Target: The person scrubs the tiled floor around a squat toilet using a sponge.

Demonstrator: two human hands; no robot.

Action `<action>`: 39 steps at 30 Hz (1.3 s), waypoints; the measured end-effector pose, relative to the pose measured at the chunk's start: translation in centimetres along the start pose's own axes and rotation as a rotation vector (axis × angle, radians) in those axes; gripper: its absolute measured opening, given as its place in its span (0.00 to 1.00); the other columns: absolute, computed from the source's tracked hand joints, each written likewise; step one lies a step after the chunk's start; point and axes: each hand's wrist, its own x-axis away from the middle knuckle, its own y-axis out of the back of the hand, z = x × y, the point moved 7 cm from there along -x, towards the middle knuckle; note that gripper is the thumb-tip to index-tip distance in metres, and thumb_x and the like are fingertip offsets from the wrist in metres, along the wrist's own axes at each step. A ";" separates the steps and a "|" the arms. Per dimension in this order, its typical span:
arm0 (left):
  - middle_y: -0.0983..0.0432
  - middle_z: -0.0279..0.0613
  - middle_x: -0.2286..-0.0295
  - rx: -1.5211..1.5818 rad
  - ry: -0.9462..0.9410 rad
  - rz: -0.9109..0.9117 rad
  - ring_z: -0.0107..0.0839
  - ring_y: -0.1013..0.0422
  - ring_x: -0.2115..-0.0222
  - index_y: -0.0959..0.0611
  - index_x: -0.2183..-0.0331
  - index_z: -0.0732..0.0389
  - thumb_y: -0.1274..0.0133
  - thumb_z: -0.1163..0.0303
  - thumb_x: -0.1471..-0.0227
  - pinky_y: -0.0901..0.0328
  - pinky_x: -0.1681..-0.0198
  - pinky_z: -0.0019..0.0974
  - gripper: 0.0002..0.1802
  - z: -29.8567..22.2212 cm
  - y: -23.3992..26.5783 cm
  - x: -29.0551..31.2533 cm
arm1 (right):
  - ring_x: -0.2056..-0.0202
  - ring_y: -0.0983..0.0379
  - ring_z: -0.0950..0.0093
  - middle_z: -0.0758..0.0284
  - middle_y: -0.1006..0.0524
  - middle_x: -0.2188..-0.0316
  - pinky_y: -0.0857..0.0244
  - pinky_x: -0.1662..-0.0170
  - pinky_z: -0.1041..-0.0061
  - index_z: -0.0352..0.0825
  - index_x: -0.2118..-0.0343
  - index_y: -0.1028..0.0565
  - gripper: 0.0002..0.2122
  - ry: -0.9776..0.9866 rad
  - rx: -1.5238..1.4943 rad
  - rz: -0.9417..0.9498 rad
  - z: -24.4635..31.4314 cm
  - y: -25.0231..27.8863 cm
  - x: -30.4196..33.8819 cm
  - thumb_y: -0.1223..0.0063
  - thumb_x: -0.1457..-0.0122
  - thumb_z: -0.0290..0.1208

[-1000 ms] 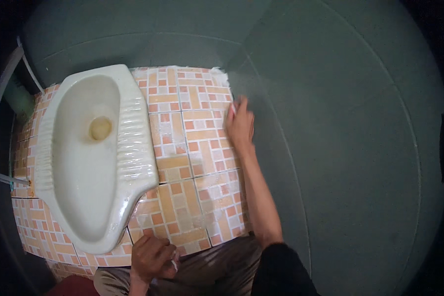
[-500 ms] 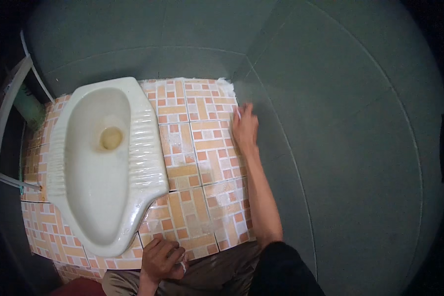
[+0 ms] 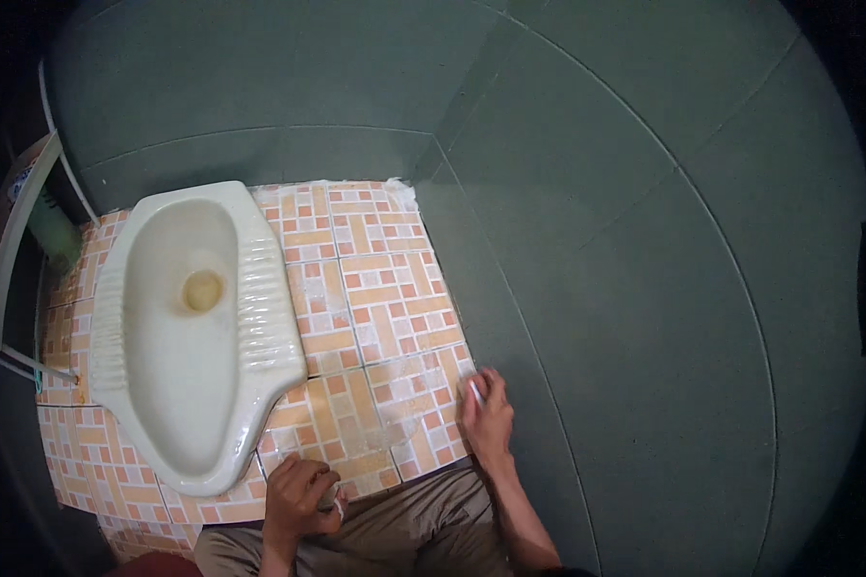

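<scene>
My right hand [image 3: 490,413] is closed at the right edge of the tiled floor [image 3: 394,298], where it meets the dark green wall. Something small and white shows at its fingertips, too small to name. Above my lap, my left hand [image 3: 296,495] curls around a crumpled whitish thing [image 3: 333,498], mostly hidden by the fingers. To the left, a white squat toilet [image 3: 178,375] is set in the floor, with yellowish water in its drain. A rough white paste-like patch [image 3: 402,195] lies in the far right corner of the tiles.
Dark green walls [image 3: 625,288] rise at the back and right. A grey rack [image 3: 19,231] stands at the far left, with a green cylinder-shaped thing [image 3: 55,234] behind its frame. My knees in brown trousers [image 3: 404,514] fill the near edge.
My right hand has drawn back toward me along the wall's foot, from near the far corner to the near tiles. My left hand stays about where it was. The view has shifted slightly.
</scene>
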 end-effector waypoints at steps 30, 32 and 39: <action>0.22 0.42 0.73 -0.003 -0.018 -0.015 0.42 0.24 0.73 0.18 0.72 0.59 0.37 0.72 0.69 0.31 0.68 0.43 0.14 -0.5 -0.3 -0.8 | 0.53 0.19 0.49 0.49 0.18 0.56 0.25 0.53 0.63 0.29 0.48 0.30 0.14 0.034 -0.033 -0.049 -0.6 1.2 3.4 0.44 0.35 0.24; 0.22 0.42 0.73 -0.008 -0.021 -0.013 0.42 0.24 0.73 0.18 0.73 0.59 0.37 0.72 0.69 0.31 0.68 0.43 0.13 -0.5 -0.3 -1.0 | 0.53 0.20 0.49 0.48 0.19 0.56 0.26 0.52 0.61 0.27 0.48 0.30 0.15 -0.006 -0.080 -0.024 -0.8 2.3 5.5 0.44 0.36 0.24; 0.23 0.42 0.74 -0.035 -0.001 -0.011 0.42 0.25 0.74 0.18 0.73 0.59 0.36 0.71 0.69 0.32 0.70 0.44 0.13 0.1 -0.4 -0.7 | 0.53 0.21 0.49 0.45 0.20 0.54 0.27 0.51 0.60 0.25 0.42 0.34 0.21 0.005 -0.128 0.013 3.0 -3.2 -4.0 0.46 0.33 0.31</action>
